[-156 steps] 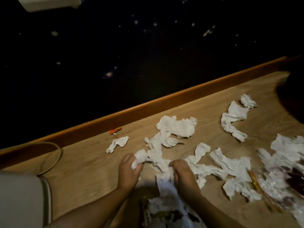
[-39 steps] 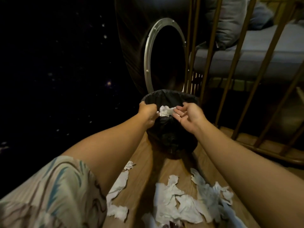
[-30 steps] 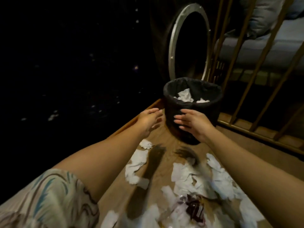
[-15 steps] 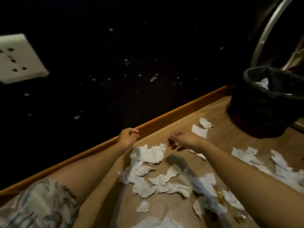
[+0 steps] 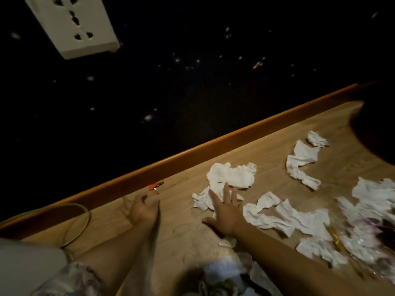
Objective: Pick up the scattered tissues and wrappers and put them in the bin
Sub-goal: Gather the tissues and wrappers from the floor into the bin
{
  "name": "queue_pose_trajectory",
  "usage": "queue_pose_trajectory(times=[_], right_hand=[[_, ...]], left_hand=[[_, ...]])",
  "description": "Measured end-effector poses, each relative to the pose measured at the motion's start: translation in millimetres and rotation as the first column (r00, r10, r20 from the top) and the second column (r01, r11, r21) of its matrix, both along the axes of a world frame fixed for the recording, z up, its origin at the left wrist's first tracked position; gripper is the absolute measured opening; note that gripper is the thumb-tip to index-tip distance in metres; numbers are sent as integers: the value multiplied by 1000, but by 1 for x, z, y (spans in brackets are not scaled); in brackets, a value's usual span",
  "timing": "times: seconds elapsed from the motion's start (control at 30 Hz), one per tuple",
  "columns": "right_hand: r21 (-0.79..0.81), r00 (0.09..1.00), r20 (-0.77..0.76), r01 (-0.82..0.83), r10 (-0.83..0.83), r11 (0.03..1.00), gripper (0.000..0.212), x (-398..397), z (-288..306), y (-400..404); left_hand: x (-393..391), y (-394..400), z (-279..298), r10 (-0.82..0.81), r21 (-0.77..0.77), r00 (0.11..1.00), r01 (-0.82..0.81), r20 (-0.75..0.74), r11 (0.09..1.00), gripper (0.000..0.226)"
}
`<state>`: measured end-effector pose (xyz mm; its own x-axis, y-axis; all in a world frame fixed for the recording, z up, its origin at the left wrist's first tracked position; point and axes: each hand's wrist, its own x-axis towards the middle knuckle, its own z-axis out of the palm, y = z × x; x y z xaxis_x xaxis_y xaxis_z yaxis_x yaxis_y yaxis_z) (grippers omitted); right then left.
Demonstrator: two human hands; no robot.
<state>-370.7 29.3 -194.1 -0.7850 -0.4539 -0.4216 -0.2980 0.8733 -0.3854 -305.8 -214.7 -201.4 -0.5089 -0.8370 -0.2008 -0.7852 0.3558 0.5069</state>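
Several crumpled white tissues lie scattered on the wooden floor. The largest tissue sits just beyond my right hand, which is open, fingers spread, resting on a smaller tissue. My left hand hangs open and empty near a small orange wrapper by the skirting. More tissues lie to the right, and clear plastic wrappers with a yellow strip sit at the far right. The bin is only a dark shape at the right edge.
An orange-brown skirting board runs diagonally below a dark speckled wall. A white wall socket is at top left. A thin cable loops on the floor at left. Patterned clothing fills the bottom.
After the tissues dropped into the bin, the view swung left away from it. Both hands came down toward the floor; the right one has opened flat onto a tissue.
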Motion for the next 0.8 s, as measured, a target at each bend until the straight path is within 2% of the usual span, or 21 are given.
queue_pose_trajectory(times=[0.07, 0.2, 0.3, 0.4, 0.5, 0.6, 0.67, 0.7, 0.73, 0.8], right_hand=[[6, 995, -98, -28, 28, 1000, 94, 8, -7, -12], [-41, 970, -221, -116, 104, 992, 76, 15, -18, -24], [-160, 981, -195, -51, 19, 986, 55, 27, -23, -22], [-276, 969, -244, -96, 27, 956, 33, 31, -25, -12], [-343, 968, -248, -128, 42, 930, 23, 30, -22, 1], [-470, 978, -173, 20, -114, 882, 15, 25, -12, 8], [-584, 941, -118, 192, -317, 789, 23, 17, 1, 9], [-650, 900, -91, 270, -426, 710, 24, 11, 10, 8], [-721, 852, -41, 336, -522, 606, 21, 4, 19, 9], [-790, 741, 209, 513, -638, 337, 21, -11, 40, 13]], left_hand=[[9, 1, -13, -88, 14, 996, 88, 15, 996, 50], [0, 12, -15, -184, -28, 973, 182, -138, 983, 56], [-24, 19, -11, -237, -64, 952, 229, -191, 971, 51], [-42, 24, -13, -229, -75, 945, 218, -231, 973, 42], [-50, 31, -23, -369, -176, 908, 338, -195, 925, 33], [-57, 46, -25, -450, -214, 881, 416, -147, 884, 32], [-65, 61, -21, -453, -194, 876, 422, -167, 886, 30], [-71, 69, -19, -445, -178, 874, 414, -196, 893, 27], [-78, 77, -16, -433, -163, 874, 405, -220, 900, 24], [-95, 92, -9, -422, -124, 868, 404, -259, 906, 21]])
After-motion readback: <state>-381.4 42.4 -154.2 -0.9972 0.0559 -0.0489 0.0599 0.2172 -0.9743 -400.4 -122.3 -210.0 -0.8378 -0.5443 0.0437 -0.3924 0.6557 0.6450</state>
